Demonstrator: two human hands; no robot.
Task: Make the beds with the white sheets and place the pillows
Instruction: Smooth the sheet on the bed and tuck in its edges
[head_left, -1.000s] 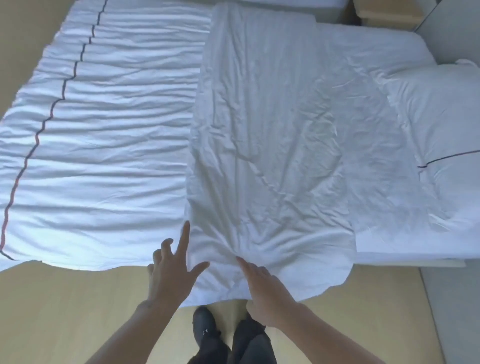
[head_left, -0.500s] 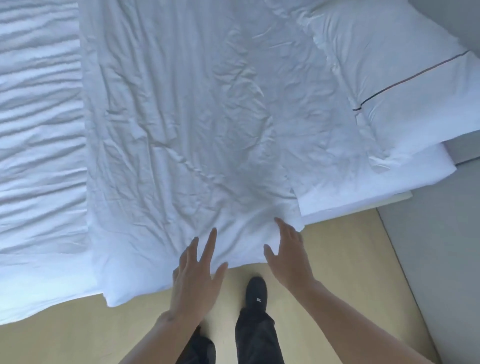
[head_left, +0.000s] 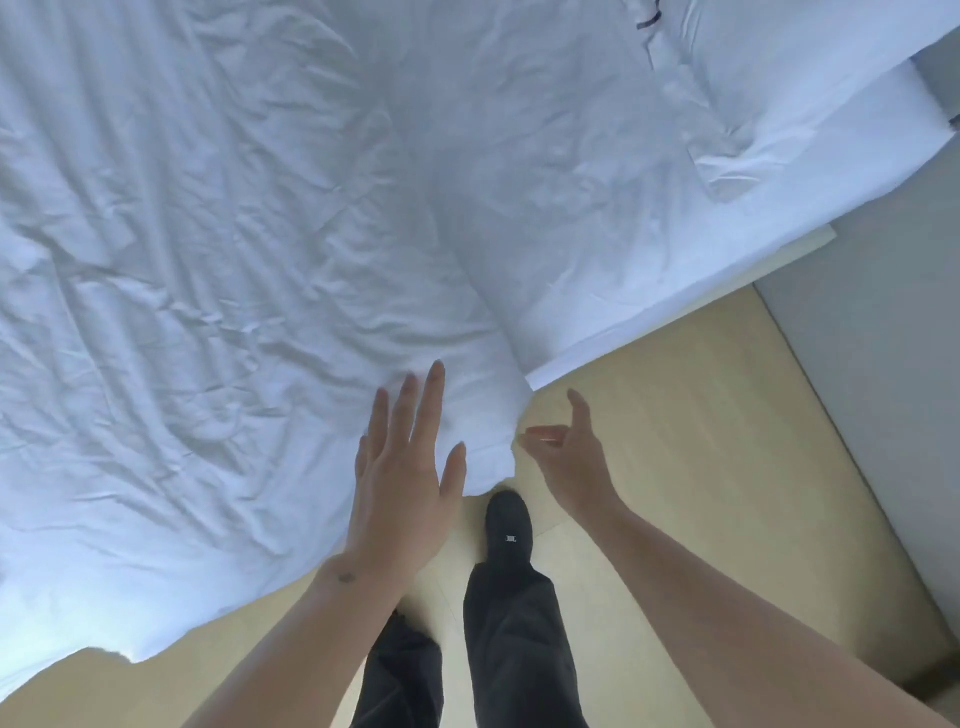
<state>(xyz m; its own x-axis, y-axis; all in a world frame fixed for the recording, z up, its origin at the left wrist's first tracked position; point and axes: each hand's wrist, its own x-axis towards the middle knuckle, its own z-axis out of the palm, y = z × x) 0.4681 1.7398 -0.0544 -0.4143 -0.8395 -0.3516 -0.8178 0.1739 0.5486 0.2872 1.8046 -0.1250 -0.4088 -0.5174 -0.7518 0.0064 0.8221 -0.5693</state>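
The left hand (head_left: 402, 483) lies flat with its fingers (head_left: 430, 395) straight and spread, palm down over the hanging edge of the crumpled white cotton sheet (head_left: 234, 249); whether it presses the cloth or hovers just above it cannot be told. The right hand (head_left: 569, 457) is just beside it, held apart from the cloth over the floor, with the thumb and forefinger loosely curved toward the sheet's drooping corner and holding nothing.

That wrinkled sheet spreads away ahead of and to the left of both hands, covering most of the bed and spilling over its near side. Ahead and to the right of the right hand, the smoother white fitted mattress corner (head_left: 649, 291) juts out from under the sheet. Farther beyond, well apart from the hands, lies a white pillow with dark piping (head_left: 779, 67).

Below the hands are the person's black trousers and one black shoe (head_left: 509, 530) on the pale wooden floor (head_left: 675, 415). A grey wall panel (head_left: 883, 389) stands to the right of the right hand.
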